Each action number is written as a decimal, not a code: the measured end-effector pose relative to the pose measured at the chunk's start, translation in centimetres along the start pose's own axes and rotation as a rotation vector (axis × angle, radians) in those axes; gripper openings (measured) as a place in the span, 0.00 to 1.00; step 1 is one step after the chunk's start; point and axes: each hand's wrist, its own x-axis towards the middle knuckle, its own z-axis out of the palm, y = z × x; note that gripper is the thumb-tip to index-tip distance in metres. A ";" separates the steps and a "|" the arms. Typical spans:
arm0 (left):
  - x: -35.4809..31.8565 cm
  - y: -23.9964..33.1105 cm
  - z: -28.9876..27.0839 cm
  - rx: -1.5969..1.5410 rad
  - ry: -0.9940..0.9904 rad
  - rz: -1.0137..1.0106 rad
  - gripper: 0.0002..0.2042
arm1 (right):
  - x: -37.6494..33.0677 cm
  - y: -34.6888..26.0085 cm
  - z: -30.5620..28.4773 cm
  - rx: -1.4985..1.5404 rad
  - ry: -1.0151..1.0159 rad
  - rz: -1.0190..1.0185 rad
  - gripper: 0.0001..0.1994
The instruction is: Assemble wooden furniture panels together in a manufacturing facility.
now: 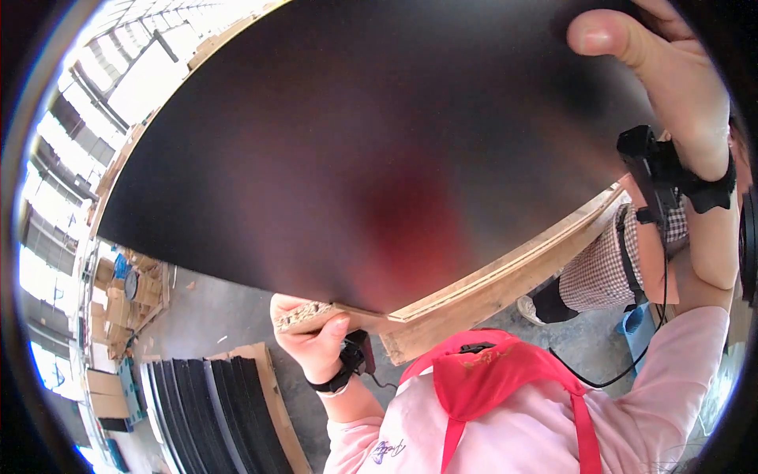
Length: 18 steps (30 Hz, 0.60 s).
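Note:
A large dark, glossy panel [260, 126] fills the upper view, raised close in front of me, with a blurred red reflection on its face. My left hand [312, 347] is closed at its lower edge, pinching a strip of chipboard [300, 317] with rough wood grain showing at the end. At the upper right, my right hand [671, 87] is closed at the panel's side, its thumb against the dark face and the other fingers partly cut off by the frame. Pale wooden boards [505, 292] run along the panel's lower right edge.
Long black strips [209, 411] lie stacked at lower left on the grey floor [213, 316]. Cardboard boxes [118, 316] stand at far left. Close on the right is another person in checkered clothing [592, 272], beside a blue container [636, 332]. A black cable [608, 383] hangs from my right wrist.

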 end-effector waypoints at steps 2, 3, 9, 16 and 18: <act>0.1 0.5 0.8 0.002 0.005 -0.028 0.24 | 0.0 0.3 0.1 0.006 -0.023 -0.016 0.12; 0.2 0.5 0.9 -0.004 0.008 -0.037 0.24 | 0.0 0.4 0.1 0.005 -0.035 -0.024 0.12; 0.6 0.5 0.6 -0.020 0.000 -0.071 0.23 | 0.1 1.1 0.3 0.001 -0.083 -0.064 0.12; -1.0 -2.0 -1.6 -0.106 -0.109 -0.325 0.28 | 0.6 1.5 0.2 0.006 -0.092 -0.006 0.11; -2.8 -3.7 -3.8 -0.073 -0.114 -0.390 0.33 | 0.7 1.9 1.0 -0.010 -0.086 0.066 0.11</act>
